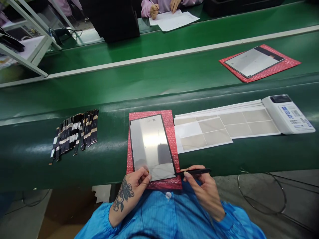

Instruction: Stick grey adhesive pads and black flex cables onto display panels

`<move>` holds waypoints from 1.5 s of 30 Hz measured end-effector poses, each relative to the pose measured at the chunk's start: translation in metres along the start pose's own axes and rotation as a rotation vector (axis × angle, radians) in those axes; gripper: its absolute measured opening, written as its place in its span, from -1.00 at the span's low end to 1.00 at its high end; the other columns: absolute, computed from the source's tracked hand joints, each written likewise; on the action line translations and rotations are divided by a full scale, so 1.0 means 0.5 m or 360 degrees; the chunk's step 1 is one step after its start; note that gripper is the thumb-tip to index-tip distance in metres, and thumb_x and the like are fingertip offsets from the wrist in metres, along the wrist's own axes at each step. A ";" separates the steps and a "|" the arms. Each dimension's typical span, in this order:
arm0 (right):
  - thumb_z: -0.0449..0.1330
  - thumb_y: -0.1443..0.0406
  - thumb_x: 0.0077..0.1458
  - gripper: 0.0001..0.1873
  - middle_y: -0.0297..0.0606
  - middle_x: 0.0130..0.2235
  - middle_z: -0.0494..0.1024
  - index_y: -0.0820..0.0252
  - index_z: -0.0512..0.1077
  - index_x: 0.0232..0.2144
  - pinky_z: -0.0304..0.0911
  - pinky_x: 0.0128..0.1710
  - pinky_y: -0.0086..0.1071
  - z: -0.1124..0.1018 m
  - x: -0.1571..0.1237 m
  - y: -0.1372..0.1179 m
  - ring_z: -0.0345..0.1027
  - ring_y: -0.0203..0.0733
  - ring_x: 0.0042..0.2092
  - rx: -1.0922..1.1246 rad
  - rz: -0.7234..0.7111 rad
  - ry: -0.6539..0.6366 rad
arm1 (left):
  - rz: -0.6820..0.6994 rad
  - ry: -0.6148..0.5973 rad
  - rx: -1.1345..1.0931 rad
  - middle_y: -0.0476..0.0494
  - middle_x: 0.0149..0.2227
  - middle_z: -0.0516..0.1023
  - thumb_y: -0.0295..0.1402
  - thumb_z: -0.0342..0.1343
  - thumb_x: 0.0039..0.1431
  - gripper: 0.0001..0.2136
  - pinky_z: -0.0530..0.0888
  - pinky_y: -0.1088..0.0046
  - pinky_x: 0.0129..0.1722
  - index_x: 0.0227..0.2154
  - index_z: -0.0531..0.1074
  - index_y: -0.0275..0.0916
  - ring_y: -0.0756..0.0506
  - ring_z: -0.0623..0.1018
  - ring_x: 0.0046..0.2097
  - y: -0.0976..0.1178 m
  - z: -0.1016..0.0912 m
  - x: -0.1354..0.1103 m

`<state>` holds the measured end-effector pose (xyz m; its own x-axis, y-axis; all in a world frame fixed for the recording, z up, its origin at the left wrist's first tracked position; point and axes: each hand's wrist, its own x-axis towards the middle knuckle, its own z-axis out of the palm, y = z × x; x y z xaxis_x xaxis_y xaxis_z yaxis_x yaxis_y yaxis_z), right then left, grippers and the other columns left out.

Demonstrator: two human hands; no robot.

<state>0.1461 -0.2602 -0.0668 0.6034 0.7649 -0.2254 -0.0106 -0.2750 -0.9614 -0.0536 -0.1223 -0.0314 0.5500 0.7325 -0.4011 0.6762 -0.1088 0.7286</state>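
left hand (138,181): fingertips pinched together at panel (149,139) edge, grip unclear | right hand (203,186): closed around black tool (199,171) | panel: on red bubble sheet (170,123), seemingly unfinished | second panel (253,63): lies beyond, untouched | dark strips (74,134): many left piled

We hold the left hand (137,181) with thumb bent toward curled fingers, and the right hand (203,187) in a pen-like grip; both forearms (121,204) angle inward.

silver panel (149,146) | on red bubble wrap (170,127) | black tool (199,171) | tip at panel corner
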 end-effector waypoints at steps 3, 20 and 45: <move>0.27 0.12 0.11 -0.75 -0.32 -0.44 0.49 0.16 0.40 -0.27 0.40 -0.38 -0.43 -0.001 0.001 0.002 0.43 -0.23 -0.43 0.0023 -0.0011 0.0000 | -0.0007 0.0006 0.0011 0.07 -0.62 0.35 -0.15 -0.02 0.22 -0.70 0.21 0.57 -0.51 -0.52 0.36 -0.22 0.05 0.29 -0.56 0.001 0.002 -0.002; 0.26 0.10 0.11 -0.71 -0.27 -0.43 0.50 0.20 0.38 -0.29 0.42 -0.40 -0.43 0.000 0.004 -0.014 0.43 -0.24 -0.44 -0.0010 -0.0008 0.0005 | -0.0064 -0.0099 0.0362 -0.03 -0.55 0.41 -0.15 -0.16 0.19 -0.70 0.24 0.50 -0.47 -0.53 0.27 -0.20 -0.02 0.40 -0.50 0.040 -0.005 -0.006; 0.27 0.12 0.09 -0.73 -0.29 -0.38 0.52 0.17 0.39 -0.28 0.44 -0.38 -0.46 0.000 0.006 -0.006 0.44 -0.26 -0.42 -0.0026 -0.0032 0.0040 | 0.0995 0.0631 0.0672 -0.14 -0.34 0.54 -0.41 0.00 0.30 -0.86 0.42 0.49 -0.18 -0.32 0.45 -0.26 -0.05 0.51 -0.25 -0.032 0.012 -0.017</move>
<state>0.1480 -0.2572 -0.0643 0.6232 0.7555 -0.2021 0.0146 -0.2696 -0.9629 -0.0663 -0.1306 -0.0431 0.7242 0.6268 0.2874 0.4747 -0.7555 0.4515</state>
